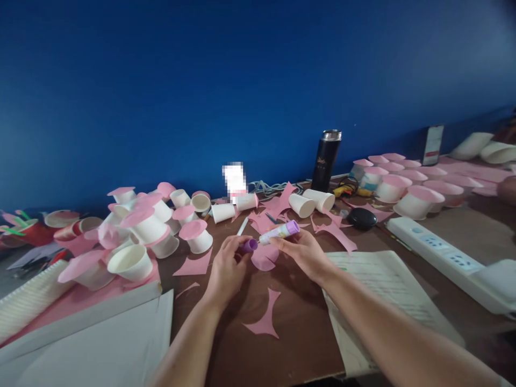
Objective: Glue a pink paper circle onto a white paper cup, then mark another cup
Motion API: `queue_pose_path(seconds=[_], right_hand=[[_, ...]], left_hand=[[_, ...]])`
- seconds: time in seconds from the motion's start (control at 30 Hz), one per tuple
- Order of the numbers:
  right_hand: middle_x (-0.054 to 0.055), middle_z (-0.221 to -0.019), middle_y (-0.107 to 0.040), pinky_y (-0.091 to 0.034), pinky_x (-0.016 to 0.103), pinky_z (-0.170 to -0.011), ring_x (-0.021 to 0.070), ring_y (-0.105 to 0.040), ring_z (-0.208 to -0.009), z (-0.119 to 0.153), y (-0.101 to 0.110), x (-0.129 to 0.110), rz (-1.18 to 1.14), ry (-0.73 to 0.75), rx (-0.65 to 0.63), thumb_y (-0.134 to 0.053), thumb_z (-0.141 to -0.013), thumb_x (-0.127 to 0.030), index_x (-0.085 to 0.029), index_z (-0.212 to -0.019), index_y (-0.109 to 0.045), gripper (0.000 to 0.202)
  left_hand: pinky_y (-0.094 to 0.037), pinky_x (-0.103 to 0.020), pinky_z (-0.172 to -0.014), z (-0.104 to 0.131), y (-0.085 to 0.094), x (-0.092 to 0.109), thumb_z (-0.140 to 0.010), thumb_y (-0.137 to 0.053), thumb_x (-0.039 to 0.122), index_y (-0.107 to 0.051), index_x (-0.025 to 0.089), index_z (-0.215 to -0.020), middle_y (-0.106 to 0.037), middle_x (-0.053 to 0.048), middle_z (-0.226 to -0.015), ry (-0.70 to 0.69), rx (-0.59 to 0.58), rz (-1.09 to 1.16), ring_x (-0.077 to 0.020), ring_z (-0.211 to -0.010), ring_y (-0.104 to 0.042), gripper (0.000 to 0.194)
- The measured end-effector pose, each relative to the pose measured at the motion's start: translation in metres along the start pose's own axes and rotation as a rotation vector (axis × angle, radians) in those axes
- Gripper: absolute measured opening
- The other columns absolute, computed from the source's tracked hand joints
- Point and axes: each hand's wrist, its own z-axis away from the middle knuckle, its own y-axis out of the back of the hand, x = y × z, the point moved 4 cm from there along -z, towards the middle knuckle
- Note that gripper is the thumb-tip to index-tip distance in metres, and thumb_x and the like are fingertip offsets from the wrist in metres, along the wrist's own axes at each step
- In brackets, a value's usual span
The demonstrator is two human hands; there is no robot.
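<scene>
In my right hand (300,250) is a glue stick (278,232) with a white patterned body and a purple end, held slanted above the table. My left hand (229,263) is closed on a purple cap (250,246), its hollow mouth turned toward the glue stick. A small gap separates the cap from the stick's near tip. Beneath both lies a pink paper circle (264,260) on the brown table (306,328). A curved pink paper scrap (266,317) rests closer to me.
Paper cups with pink discs (147,226) crowd the left; more capped cups (419,201) stand at right. A black flask (327,161) is by the blue wall. A white power strip (447,263) and printed sheets (382,301) lie right; a white box (92,344) sits front left.
</scene>
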Motion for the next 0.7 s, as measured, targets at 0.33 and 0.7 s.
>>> queue_pose_path(seconds=[0.33,0.7], right_hand=[[0.004,-0.098,-0.069,-0.049,0.032,-0.080,0.0208,-0.064,-0.089,0.004,-0.012,0.001,0.155,0.114,-0.030,-0.069,-0.075,-0.038,-0.021,-0.105,-0.065,0.034],[0.004,-0.106,-0.066,-0.046,0.032,-0.089,0.0197,-0.062,-0.098,0.008,-0.015,-0.005,0.297,0.248,-0.029,-0.067,-0.078,-0.034,-0.023,-0.106,-0.064,0.030]], left_hand=[[-0.046,-0.032,-0.091,0.004,-0.002,0.005,-0.082,-0.052,0.012,-0.058,0.025,-0.108,-0.059,-0.004,-0.110,-0.070,-0.044,-0.017,-0.0178,-0.102,-0.058,0.030],[-0.047,-0.029,-0.087,0.007,-0.002,0.006,-0.086,-0.052,0.020,-0.055,0.024,-0.112,-0.059,-0.005,-0.112,-0.109,-0.060,-0.087,-0.0174,-0.099,-0.059,0.026]])
